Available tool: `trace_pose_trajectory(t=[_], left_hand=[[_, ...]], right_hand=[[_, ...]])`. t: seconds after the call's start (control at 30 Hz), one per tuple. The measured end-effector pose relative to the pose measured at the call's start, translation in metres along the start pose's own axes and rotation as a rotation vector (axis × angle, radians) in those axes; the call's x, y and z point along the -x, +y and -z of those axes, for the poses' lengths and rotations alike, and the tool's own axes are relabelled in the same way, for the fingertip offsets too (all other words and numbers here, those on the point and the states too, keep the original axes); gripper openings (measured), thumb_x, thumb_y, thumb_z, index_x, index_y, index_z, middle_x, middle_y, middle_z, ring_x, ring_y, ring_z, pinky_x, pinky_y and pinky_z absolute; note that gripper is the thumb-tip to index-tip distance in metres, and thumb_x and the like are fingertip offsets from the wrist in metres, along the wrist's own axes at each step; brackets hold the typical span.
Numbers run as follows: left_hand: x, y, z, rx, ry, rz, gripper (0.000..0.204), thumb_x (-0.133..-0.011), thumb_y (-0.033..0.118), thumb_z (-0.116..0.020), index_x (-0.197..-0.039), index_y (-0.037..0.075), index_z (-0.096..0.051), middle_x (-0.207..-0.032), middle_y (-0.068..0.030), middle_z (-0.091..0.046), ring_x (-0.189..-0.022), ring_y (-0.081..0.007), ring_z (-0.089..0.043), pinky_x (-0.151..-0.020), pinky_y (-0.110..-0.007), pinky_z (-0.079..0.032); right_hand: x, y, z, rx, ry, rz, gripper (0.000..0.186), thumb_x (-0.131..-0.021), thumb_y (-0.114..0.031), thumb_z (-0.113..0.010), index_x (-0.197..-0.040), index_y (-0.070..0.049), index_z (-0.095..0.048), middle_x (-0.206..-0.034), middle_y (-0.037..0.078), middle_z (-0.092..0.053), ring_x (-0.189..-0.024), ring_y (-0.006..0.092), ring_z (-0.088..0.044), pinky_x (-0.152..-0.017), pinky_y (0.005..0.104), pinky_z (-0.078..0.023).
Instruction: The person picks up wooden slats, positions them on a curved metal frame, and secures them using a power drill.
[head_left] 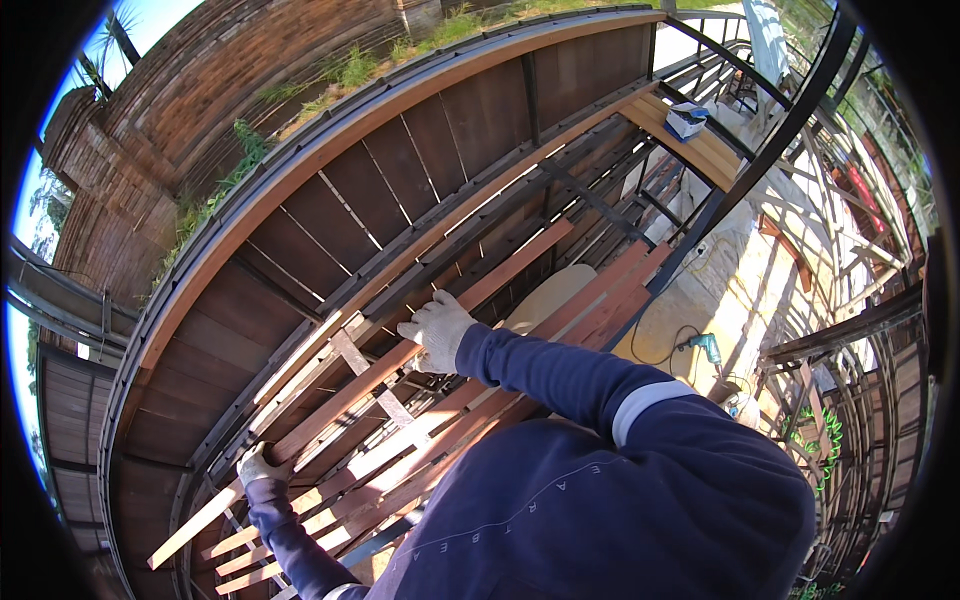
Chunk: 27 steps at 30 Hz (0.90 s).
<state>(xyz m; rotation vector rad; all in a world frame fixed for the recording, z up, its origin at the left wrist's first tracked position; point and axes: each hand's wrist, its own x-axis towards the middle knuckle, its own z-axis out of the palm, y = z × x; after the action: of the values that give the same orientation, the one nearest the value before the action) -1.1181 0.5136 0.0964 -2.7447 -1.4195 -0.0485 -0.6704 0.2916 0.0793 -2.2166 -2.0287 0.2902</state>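
A long, narrow reddish-brown wooden plank (345, 396) runs slantwise from the lower left up toward the middle. Near its lower-left end, my left hand (260, 466), in a pale work glove, is closed round it. Farther up, my right hand (438, 332), gloved too, grips the same plank from above, its fingers partly hidden. Beside it, nearer my body, several similar planks (480, 408) lie roughly parallel across the metal frame. A short crosspiece (352, 354) shows beneath the held plank.
A curved wood-panelled wall (400, 170) with a dark metal frame stands on the far side. On light boards (690, 148) sits a blue-and-white box (687, 121). Lower down at right lie a teal corded drill (706, 346) and green coils (825, 445). A brick wall (200, 110) rises behind.
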Motion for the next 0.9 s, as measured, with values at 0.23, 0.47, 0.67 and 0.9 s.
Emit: trace_pose_trajectory(t=[0.23,0.47,0.67,0.9], left_hand=[[0.024,-0.013,0.04,-0.063,0.221,-0.06,0.032,-0.065,0.022,-0.082,-0.094,0.011,-0.076,-0.097,-0.0147,-0.074,-0.097,-0.0382,-0.069,-0.093,-0.048,-0.052],[0.048,-0.002,0.078,-0.07,0.408,-0.119,0.02,-0.069,0.01,-0.071,-0.089,0.009,-0.075,-0.089,-0.0129,-0.071,-0.09,-0.0381,-0.063,-0.09,-0.049,-0.051],[0.079,0.006,0.107,0.006,0.365,-0.07,0.027,-0.068,0.008,-0.071,-0.095,0.01,-0.074,-0.094,-0.0107,-0.071,-0.093,-0.036,-0.063,-0.091,-0.047,-0.049],[0.097,0.141,0.141,0.094,0.295,-0.093,0.041,-0.061,0.01,-0.077,-0.101,0.014,-0.073,-0.097,-0.008,-0.069,-0.098,-0.0343,-0.063,-0.097,-0.046,-0.047]], right_hand=[[0.014,0.003,-0.007,-0.004,0.048,-0.04,0.064,-0.087,-0.053,-0.07,-0.138,-0.014,-0.063,-0.122,0.014,-0.07,-0.12,0.0305,-0.063,-0.117,0.051,-0.031],[0.034,0.003,0.009,-0.011,0.116,0.011,0.066,-0.09,-0.052,-0.068,-0.144,-0.014,-0.06,-0.125,0.012,-0.07,-0.123,0.0278,-0.063,-0.118,0.0504,-0.03],[0.074,0.001,0.063,-0.051,0.134,0.122,0.072,-0.083,-0.05,-0.076,-0.14,-0.007,-0.062,-0.101,0.017,-0.074,-0.102,0.0296,-0.071,-0.097,0.0444,-0.051],[0.127,-0.031,0.107,-0.105,0.085,0.216,0.076,-0.087,-0.048,-0.074,-0.144,0.0,-0.057,-0.098,0.021,-0.074,-0.089,0.0347,-0.073,-0.076,0.0457,-0.058]])
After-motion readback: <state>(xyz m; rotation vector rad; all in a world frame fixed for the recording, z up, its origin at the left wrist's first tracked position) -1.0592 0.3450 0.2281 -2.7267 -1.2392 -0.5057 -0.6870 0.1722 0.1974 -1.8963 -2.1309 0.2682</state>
